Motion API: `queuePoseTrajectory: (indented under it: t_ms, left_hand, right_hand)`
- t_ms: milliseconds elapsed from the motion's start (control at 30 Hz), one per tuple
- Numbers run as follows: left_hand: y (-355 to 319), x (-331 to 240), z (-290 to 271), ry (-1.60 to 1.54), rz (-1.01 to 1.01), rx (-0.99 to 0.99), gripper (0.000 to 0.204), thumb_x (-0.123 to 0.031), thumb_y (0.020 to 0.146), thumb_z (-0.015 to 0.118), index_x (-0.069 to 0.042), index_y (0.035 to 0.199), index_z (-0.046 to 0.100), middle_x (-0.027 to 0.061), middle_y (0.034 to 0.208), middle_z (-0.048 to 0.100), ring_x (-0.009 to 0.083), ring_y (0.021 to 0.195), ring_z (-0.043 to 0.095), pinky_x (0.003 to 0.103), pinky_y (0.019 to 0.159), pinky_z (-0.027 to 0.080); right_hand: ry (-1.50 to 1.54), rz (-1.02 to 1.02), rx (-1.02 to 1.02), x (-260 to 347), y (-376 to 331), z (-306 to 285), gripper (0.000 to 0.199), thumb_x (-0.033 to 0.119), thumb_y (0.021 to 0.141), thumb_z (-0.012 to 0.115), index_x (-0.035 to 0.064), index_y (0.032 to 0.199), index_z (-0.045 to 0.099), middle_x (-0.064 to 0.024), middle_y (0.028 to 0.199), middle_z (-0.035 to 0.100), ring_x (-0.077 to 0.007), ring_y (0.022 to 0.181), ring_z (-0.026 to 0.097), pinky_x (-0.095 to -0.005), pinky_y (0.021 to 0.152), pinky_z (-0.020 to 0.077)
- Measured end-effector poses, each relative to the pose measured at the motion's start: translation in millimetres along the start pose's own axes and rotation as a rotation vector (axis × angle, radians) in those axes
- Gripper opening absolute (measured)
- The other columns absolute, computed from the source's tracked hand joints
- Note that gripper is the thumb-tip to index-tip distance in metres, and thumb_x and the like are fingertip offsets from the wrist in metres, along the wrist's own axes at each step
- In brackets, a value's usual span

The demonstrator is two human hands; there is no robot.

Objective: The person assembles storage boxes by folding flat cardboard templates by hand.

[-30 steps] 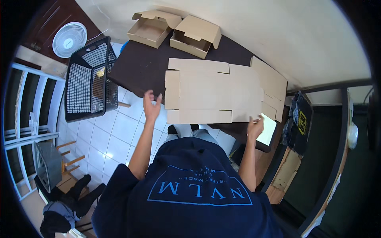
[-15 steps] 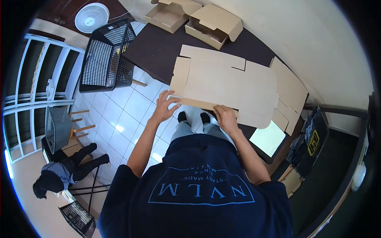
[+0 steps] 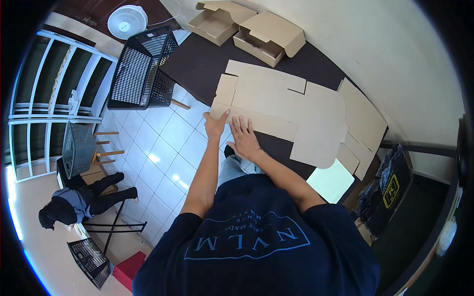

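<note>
A flat, die-cut brown cardboard box blank (image 3: 276,101) lies on the dark table (image 3: 195,64), its front edge toward me. My left hand (image 3: 216,126) is at the near left corner, with its thumb on top of the board and a finger at the outer edge. The undersides of its other fingers are hidden. Just right of it, my right hand (image 3: 244,140) lies palm down, fingers stretched over the front flap (image 3: 264,126), holding nothing. That flap lies level with the blank, its crease visible.
Two folded cardboard boxes with raised lids, one box (image 3: 212,27) beside another box (image 3: 261,47), stand at the back. More flat cardboard (image 3: 363,113) and a pale sheet (image 3: 331,182) lie right. Black baskets (image 3: 131,74) stand left; another person (image 3: 79,204) sits lower left.
The front flap, earlier folded up between both hands, now lies flat. My right hand has moved left and spread its fingers on it; my left hand has shifted slightly to the right.
</note>
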State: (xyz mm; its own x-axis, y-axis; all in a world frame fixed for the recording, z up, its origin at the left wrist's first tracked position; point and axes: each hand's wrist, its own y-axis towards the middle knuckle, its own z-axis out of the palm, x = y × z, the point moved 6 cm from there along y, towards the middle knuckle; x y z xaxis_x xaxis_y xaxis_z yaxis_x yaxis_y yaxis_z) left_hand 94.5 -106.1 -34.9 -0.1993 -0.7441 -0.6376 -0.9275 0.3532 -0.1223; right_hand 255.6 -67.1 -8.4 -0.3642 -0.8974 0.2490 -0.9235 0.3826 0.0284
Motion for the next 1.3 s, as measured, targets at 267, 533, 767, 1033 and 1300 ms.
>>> queuePoseTrajectory:
  t_ms: [267,533,767,1033,1300]
  left_hand:
    - [-2,-21,12,-0.219,-0.231,0.243,0.069,-0.038,0.074,0.086,0.002,0.107,0.042,0.0257,0.096,0.07,0.0335,0.081,0.072,0.039,0.07,0.059]
    - [7,1,15,-0.006,-0.135,0.178,0.081,-0.055,0.072,0.082,0.0,0.114,0.04,0.0297,0.103,0.068,0.0448,0.097,0.068,0.05,0.086,0.054]
    - [5,-9,13,0.106,-0.097,0.181,0.077,-0.062,0.077,0.075,0.0,0.109,0.044,0.0314,0.101,0.068,0.0451,0.101,0.068,0.048,0.085,0.054]
    - [38,39,22,-0.043,-0.15,0.283,0.075,-0.07,0.086,0.057,0.002,0.105,0.058,0.0261,0.114,0.067,0.0422,0.105,0.065,0.049,0.09,0.053]
    - [52,-2,-5,-0.396,-0.307,0.568,0.072,-0.065,0.096,0.047,-0.002,0.131,0.06,0.017,0.128,0.061,0.0285,0.113,0.061,0.044,0.087,0.056]
  right_hand:
    - [-0.042,0.079,0.004,-95,-81,-19,0.079,0.055,0.099,0.042,-0.0022,0.152,0.031,-0.0209,0.16,0.025,-0.0367,0.15,0.017,-0.0543,0.121,0.0121]
    - [-0.024,0.086,0.084,-50,-50,-14,0.084,0.061,0.097,0.039,-0.0021,0.152,0.031,-0.0201,0.162,0.019,-0.0407,0.151,0.011,-0.0608,0.12,0.006]
    - [0.014,-0.046,0.092,-47,-19,-8,0.08,0.058,0.099,0.038,-0.0003,0.152,0.031,-0.0179,0.162,0.021,-0.0373,0.151,0.015,-0.0554,0.121,0.0112]
    - [-0.002,0.162,0.066,-119,-110,-39,0.078,0.05,0.095,0.053,-0.0019,0.15,0.033,-0.0219,0.158,0.029,-0.0431,0.147,0.021,-0.0573,0.12,0.0142]
    - [0.501,0.355,0.122,-126,-24,-80,0.032,0.019,0.085,0.068,0.0007,0.111,0.064,-0.0258,0.102,0.067,-0.0432,0.1,0.064,-0.0573,0.102,0.0388]
